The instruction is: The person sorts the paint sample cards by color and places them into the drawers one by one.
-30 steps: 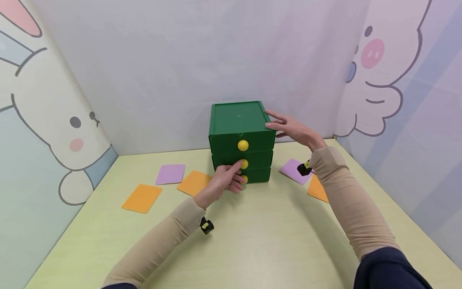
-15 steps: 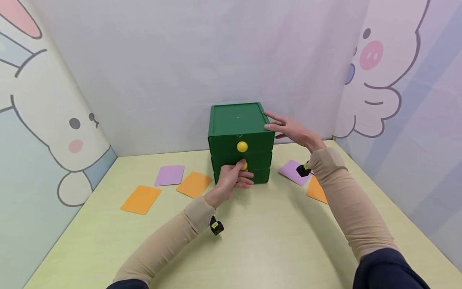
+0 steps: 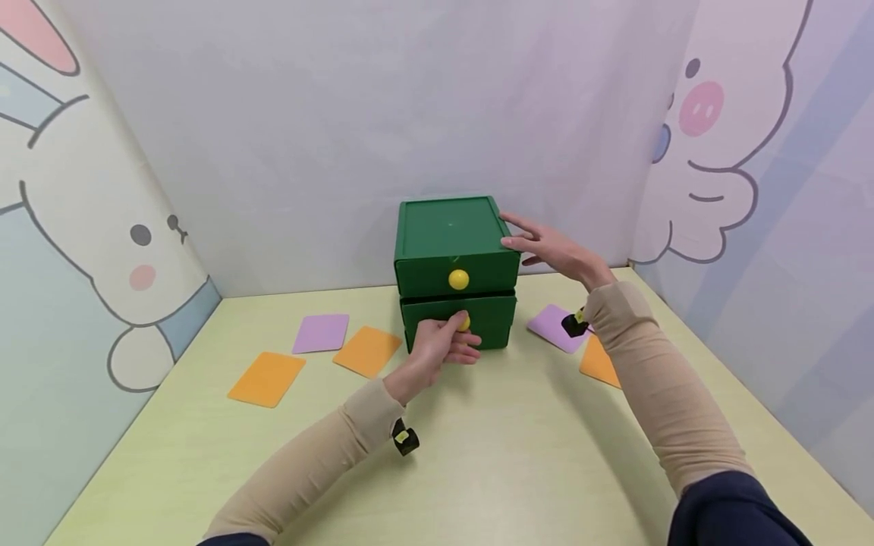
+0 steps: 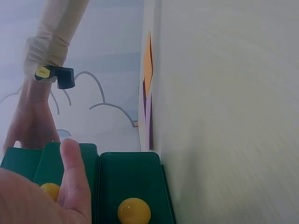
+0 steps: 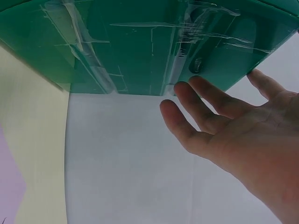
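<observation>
A green cabinet (image 3: 451,224) with stacked drawers stands against the back wall. Its middle drawer (image 3: 497,309) juts slightly forward, leaving a dark gap beneath the top drawer (image 3: 423,279). My left hand (image 3: 432,350) pinches that drawer's yellow knob (image 3: 466,324), which the thumb partly covers; the other fingers extend below it. In the left wrist view, the bottom drawer (image 4: 131,179) shows its own yellow knob (image 4: 134,211). With fingers spread, my right hand (image 3: 556,249) steadies the cabinet's upper right edge. Its fingertips (image 5: 183,87) lie along the taped side in the right wrist view.
Left of the cabinet lie a purple card (image 3: 322,334) and two orange cards (image 3: 268,378) (image 3: 368,351). Another purple card (image 3: 554,327) and an orange card (image 3: 600,362) lie to the right, partly behind my right arm. Printed walls enclose the table (image 3: 492,455).
My left hand has shifted right onto the middle knob and drawn the middle drawer slightly forward, opening a gap under the top drawer. The right hand has stayed at the cabinet's edge.
</observation>
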The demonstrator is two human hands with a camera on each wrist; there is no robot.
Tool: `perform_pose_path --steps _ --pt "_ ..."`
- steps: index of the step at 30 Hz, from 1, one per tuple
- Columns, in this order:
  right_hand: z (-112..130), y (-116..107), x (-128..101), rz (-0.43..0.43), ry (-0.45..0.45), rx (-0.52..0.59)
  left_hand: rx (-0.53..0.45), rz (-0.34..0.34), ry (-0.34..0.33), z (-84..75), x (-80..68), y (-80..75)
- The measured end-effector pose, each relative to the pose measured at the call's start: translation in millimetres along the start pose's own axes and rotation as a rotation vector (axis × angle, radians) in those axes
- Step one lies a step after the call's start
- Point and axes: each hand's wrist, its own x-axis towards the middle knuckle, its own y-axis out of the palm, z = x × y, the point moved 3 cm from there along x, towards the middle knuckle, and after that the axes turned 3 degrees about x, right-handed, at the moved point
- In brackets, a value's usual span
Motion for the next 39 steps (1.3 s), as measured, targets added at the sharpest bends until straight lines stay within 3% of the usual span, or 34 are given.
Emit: perform_pose_path --steps 39 --pt "-3 0 1 -0.021 -0.017 0.004 0.012 0.131 0.008 14.1 -56.7 9.4"
